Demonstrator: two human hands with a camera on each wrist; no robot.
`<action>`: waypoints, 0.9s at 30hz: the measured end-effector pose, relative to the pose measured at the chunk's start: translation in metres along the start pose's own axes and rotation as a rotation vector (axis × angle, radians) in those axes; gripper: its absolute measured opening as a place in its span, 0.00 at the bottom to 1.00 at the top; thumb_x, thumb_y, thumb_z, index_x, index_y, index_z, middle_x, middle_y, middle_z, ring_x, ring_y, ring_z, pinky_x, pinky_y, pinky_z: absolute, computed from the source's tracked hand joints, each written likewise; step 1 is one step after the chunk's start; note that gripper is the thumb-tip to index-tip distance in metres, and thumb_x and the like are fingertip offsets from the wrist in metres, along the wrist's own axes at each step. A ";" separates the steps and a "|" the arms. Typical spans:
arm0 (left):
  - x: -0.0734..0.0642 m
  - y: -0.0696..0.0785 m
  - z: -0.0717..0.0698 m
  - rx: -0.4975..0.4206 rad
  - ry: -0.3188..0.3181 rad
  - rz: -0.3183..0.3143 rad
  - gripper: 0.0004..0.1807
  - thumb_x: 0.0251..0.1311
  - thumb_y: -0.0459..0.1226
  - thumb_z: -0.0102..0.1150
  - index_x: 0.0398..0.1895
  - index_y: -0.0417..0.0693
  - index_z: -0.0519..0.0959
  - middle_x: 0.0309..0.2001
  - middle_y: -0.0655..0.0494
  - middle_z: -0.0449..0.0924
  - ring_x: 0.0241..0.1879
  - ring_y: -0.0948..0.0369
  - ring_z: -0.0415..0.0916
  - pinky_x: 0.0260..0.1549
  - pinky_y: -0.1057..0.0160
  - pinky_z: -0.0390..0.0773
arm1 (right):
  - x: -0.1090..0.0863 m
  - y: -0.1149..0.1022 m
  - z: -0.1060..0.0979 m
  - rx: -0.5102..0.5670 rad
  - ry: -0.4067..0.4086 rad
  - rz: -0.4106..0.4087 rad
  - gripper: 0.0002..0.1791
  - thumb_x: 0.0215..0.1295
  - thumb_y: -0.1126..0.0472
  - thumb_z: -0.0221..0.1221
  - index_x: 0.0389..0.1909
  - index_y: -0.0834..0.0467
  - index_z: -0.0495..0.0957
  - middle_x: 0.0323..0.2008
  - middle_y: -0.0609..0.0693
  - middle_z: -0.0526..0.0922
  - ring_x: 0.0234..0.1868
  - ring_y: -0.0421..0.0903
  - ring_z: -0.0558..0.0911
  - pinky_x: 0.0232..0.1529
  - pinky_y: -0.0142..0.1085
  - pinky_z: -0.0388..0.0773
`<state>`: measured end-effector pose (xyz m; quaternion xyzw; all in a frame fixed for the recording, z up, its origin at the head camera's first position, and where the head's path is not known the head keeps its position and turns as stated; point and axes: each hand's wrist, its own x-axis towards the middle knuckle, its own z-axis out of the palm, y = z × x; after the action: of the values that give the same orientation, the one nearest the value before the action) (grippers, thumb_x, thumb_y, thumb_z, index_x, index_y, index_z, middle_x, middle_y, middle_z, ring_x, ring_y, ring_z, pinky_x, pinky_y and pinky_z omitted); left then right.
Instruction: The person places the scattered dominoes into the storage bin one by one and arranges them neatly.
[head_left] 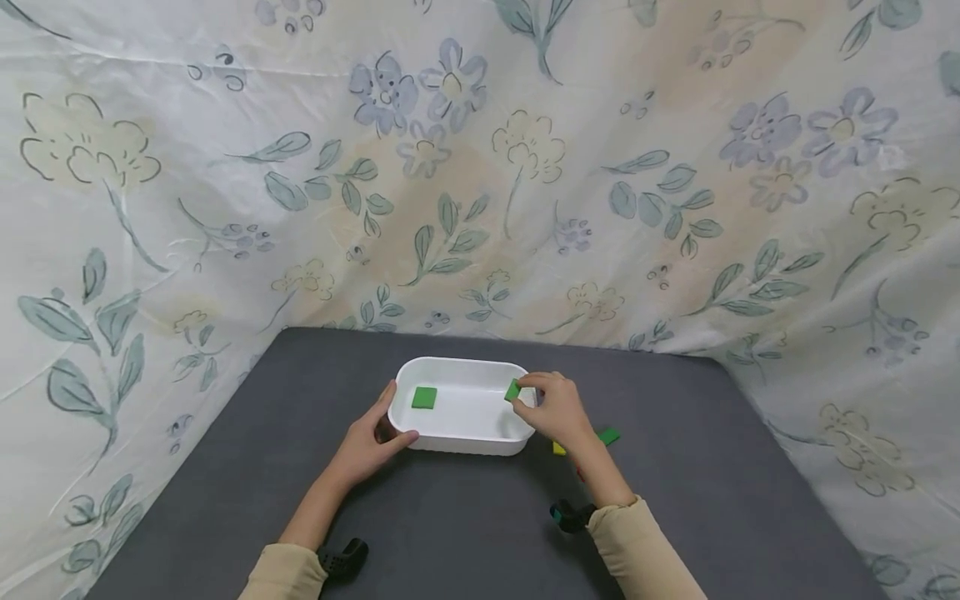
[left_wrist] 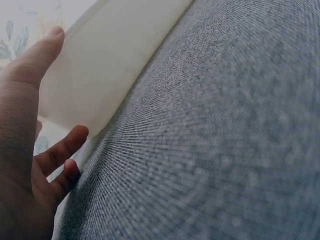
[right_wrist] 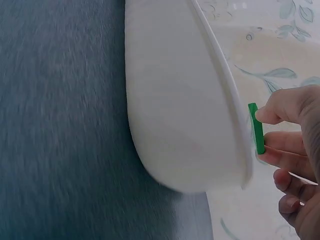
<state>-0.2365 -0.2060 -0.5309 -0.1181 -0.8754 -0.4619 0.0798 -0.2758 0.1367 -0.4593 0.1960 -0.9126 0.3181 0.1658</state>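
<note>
A white plastic tub (head_left: 463,406) with rounded corners stands on the grey cloth. My left hand (head_left: 367,435) holds its left end, thumb over the front rim and fingers around the outer side; the left wrist view shows the thumb and fingers (left_wrist: 75,137) spread at the tub's corner. Inside, toward the left, lies a green square tile (head_left: 423,397). Between thumb and fingertips my right hand (head_left: 553,408) pinches a second green tile (head_left: 512,390) above the tub's right end. Seen edge-on in the right wrist view, that thin tile (right_wrist: 256,128) is just beyond the rim.
Right of the tub, partly hidden by my right forearm, lie another green piece (head_left: 609,436), a yellow piece (head_left: 558,448) and a bit of something red (head_left: 580,474). Behind the table (head_left: 675,483) hangs a floral curtain (head_left: 480,167). Dark bands sit at both wrists.
</note>
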 end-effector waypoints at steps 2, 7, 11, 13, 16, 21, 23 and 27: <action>0.001 0.000 0.000 -0.001 0.002 0.001 0.57 0.62 0.50 0.76 0.87 0.49 0.52 0.77 0.46 0.68 0.39 0.60 0.73 0.36 0.66 0.75 | 0.002 -0.005 0.005 0.006 -0.001 -0.011 0.13 0.60 0.61 0.73 0.45 0.59 0.92 0.50 0.55 0.91 0.37 0.53 0.80 0.37 0.43 0.75; -0.001 0.003 0.000 -0.013 -0.011 -0.007 0.57 0.61 0.49 0.77 0.87 0.49 0.52 0.76 0.46 0.70 0.39 0.59 0.74 0.37 0.66 0.75 | 0.005 -0.014 0.019 0.029 -0.020 -0.029 0.11 0.59 0.63 0.73 0.43 0.58 0.92 0.47 0.53 0.92 0.43 0.56 0.85 0.43 0.46 0.80; -0.001 0.003 0.001 -0.013 -0.013 -0.010 0.57 0.61 0.50 0.77 0.87 0.49 0.52 0.75 0.46 0.70 0.39 0.59 0.74 0.38 0.66 0.76 | 0.008 -0.019 0.030 0.023 -0.041 -0.064 0.10 0.59 0.63 0.72 0.42 0.59 0.93 0.45 0.52 0.92 0.45 0.56 0.86 0.44 0.46 0.82; -0.001 0.002 0.001 -0.011 -0.010 -0.010 0.57 0.62 0.50 0.77 0.87 0.50 0.52 0.76 0.46 0.69 0.39 0.59 0.74 0.37 0.66 0.75 | 0.011 -0.021 0.035 0.004 -0.045 -0.088 0.10 0.58 0.63 0.71 0.41 0.59 0.93 0.44 0.52 0.92 0.45 0.55 0.87 0.44 0.46 0.82; 0.000 0.001 0.000 -0.005 -0.007 -0.012 0.57 0.62 0.50 0.76 0.87 0.50 0.52 0.76 0.46 0.69 0.40 0.60 0.74 0.37 0.66 0.75 | 0.014 -0.025 0.042 -0.013 -0.060 -0.095 0.10 0.59 0.63 0.71 0.41 0.59 0.93 0.44 0.52 0.92 0.45 0.53 0.86 0.44 0.44 0.81; 0.001 0.004 -0.002 -0.010 -0.006 -0.010 0.57 0.62 0.49 0.77 0.87 0.48 0.52 0.82 0.47 0.59 0.41 0.59 0.75 0.40 0.65 0.76 | 0.017 -0.034 0.055 0.017 -0.096 -0.087 0.12 0.59 0.62 0.70 0.43 0.60 0.92 0.45 0.54 0.92 0.46 0.53 0.86 0.45 0.45 0.80; 0.001 0.004 -0.002 -0.011 -0.005 -0.003 0.57 0.62 0.49 0.77 0.87 0.47 0.52 0.84 0.47 0.56 0.40 0.59 0.75 0.40 0.65 0.76 | 0.019 -0.037 0.058 0.019 -0.111 -0.091 0.13 0.58 0.61 0.69 0.44 0.60 0.92 0.45 0.54 0.92 0.47 0.53 0.86 0.46 0.46 0.80; 0.001 0.005 -0.001 -0.006 -0.007 0.004 0.57 0.63 0.49 0.77 0.87 0.47 0.51 0.84 0.47 0.56 0.39 0.60 0.76 0.40 0.65 0.76 | 0.023 -0.044 0.063 0.010 -0.145 -0.080 0.14 0.59 0.60 0.69 0.45 0.60 0.92 0.46 0.54 0.92 0.50 0.54 0.86 0.51 0.49 0.80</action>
<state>-0.2358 -0.2046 -0.5264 -0.1218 -0.8740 -0.4640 0.0773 -0.2864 0.0585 -0.4730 0.2557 -0.9122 0.3005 0.1107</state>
